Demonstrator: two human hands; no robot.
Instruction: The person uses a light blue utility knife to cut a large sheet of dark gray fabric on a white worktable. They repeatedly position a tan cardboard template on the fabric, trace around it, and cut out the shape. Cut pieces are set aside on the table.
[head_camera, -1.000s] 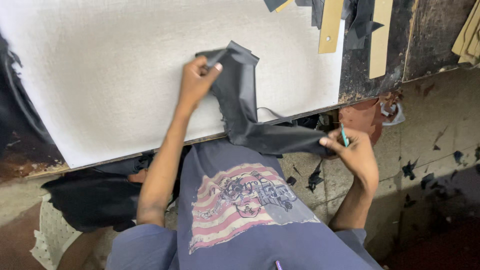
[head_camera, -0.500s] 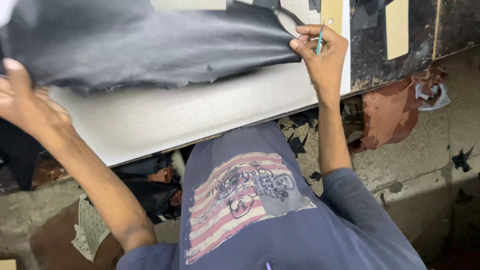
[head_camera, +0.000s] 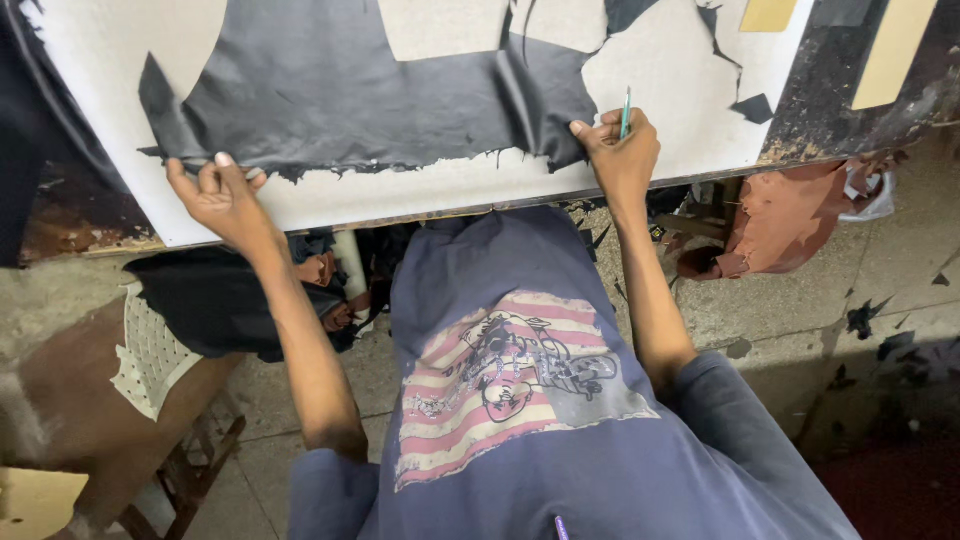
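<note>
A large piece of black leather (head_camera: 370, 105) lies spread flat on a white cutting board (head_camera: 480, 185). My left hand (head_camera: 222, 195) presses on the leather's lower left edge, fingers apart. My right hand (head_camera: 618, 152) pinches the leather's lower right corner while also holding a thin teal pen (head_camera: 626, 110) upright between its fingers. My blue printed shirt (head_camera: 520, 380) fills the lower middle of the view.
Small black offcuts (head_camera: 752, 106) lie on the board at the right. Tan card patterns (head_camera: 893, 50) rest on the dark bench beyond it. Brown leather (head_camera: 790, 220) hangs below the bench at right. Dark scraps (head_camera: 210, 305) and a wooden stool (head_camera: 190, 460) are at left.
The bunched leather has been pulled open and laid flat across the board. My left hand moved from the far left onto its lower edge; my right hand came down to its right corner.
</note>
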